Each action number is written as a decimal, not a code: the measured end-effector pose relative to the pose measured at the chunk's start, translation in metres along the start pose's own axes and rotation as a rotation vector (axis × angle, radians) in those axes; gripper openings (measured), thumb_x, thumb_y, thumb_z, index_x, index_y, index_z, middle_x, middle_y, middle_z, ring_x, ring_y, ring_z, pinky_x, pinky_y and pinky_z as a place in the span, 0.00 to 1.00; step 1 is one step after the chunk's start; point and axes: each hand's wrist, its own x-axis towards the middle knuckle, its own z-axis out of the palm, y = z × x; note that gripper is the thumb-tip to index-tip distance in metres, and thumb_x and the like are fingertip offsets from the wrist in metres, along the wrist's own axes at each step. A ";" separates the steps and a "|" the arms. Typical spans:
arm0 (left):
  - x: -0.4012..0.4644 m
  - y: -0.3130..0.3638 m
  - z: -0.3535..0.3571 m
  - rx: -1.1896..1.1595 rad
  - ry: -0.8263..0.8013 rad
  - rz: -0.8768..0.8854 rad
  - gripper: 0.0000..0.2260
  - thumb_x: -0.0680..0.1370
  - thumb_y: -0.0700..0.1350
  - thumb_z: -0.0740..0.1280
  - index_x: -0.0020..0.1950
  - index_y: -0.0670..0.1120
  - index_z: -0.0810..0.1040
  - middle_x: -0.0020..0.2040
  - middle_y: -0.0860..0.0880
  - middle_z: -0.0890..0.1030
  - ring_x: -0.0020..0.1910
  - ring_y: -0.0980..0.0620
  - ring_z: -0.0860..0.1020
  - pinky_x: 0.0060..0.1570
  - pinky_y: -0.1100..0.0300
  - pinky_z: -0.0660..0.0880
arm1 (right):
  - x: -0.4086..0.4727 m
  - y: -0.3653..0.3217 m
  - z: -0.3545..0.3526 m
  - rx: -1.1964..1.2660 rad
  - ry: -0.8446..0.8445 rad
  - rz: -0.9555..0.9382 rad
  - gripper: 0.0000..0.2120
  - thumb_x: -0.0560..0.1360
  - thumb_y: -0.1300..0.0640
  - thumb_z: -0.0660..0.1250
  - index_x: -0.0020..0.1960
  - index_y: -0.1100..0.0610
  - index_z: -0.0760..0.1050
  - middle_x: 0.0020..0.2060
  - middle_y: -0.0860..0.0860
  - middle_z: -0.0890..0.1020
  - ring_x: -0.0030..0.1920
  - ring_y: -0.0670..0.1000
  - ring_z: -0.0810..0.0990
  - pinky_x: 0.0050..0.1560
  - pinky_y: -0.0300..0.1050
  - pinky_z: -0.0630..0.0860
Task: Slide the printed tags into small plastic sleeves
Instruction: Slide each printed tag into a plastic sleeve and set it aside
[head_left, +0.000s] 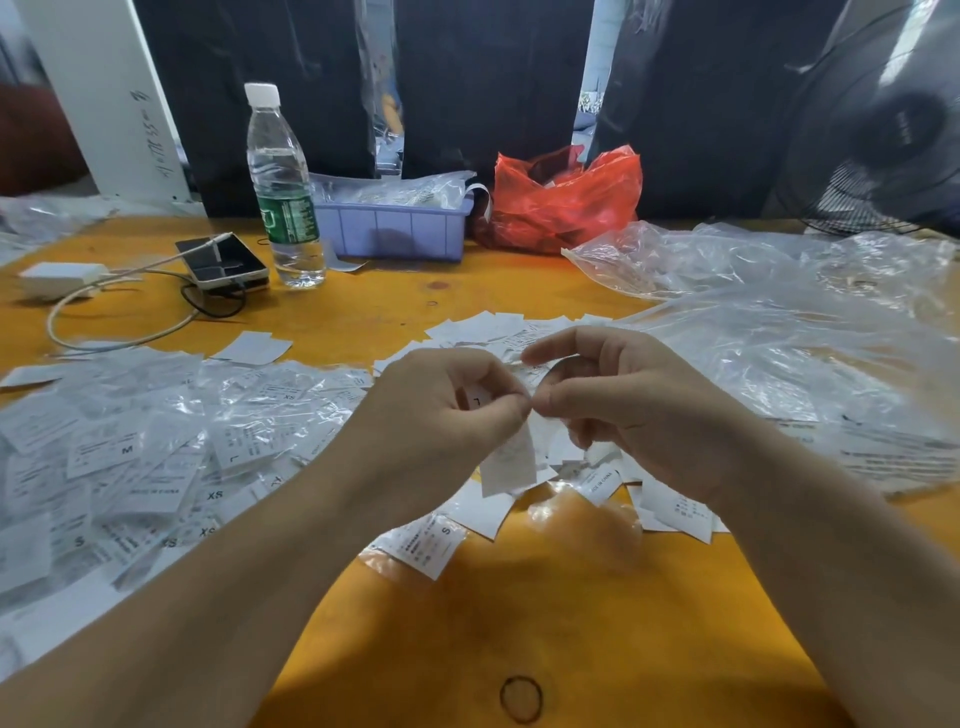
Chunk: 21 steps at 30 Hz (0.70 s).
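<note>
A printed tag (506, 457) is pinched by the left hand (441, 410) while a clear sleeve (540, 376) is pinched by the right hand (623, 400), aligned for insertion.

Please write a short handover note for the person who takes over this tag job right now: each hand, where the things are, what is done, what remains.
Left hand: pinches a printed tag that hangs down from its fingers.
Right hand: fingers curled at a clear sleeve next to the tag; how far the tag is in, I cannot tell.
Done: sleeved tags lie in a pile on the left of the table, one more near the left forearm.
Left: loose tags beyond and under the hands. Clear plastic lies on the right; whether it is spare sleeves is unclear.
</note>
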 end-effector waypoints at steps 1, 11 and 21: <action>0.001 0.000 0.000 -0.061 0.023 -0.026 0.04 0.75 0.47 0.71 0.40 0.50 0.83 0.34 0.54 0.81 0.32 0.61 0.75 0.31 0.72 0.69 | 0.001 0.001 0.000 0.002 0.013 -0.006 0.13 0.71 0.64 0.73 0.55 0.59 0.78 0.37 0.53 0.80 0.34 0.48 0.75 0.36 0.43 0.72; 0.001 0.005 0.004 -0.436 0.116 -0.174 0.19 0.59 0.57 0.72 0.39 0.43 0.81 0.27 0.56 0.78 0.25 0.63 0.73 0.26 0.72 0.67 | -0.001 0.006 0.003 -0.043 -0.065 -0.138 0.19 0.67 0.53 0.72 0.51 0.66 0.81 0.38 0.55 0.81 0.38 0.49 0.76 0.39 0.39 0.73; 0.004 -0.002 0.003 -0.447 0.092 -0.254 0.05 0.71 0.45 0.75 0.39 0.44 0.82 0.33 0.50 0.80 0.26 0.63 0.73 0.26 0.71 0.68 | 0.002 0.008 0.005 0.001 0.014 -0.150 0.09 0.74 0.59 0.69 0.47 0.65 0.80 0.33 0.51 0.80 0.33 0.47 0.76 0.35 0.37 0.74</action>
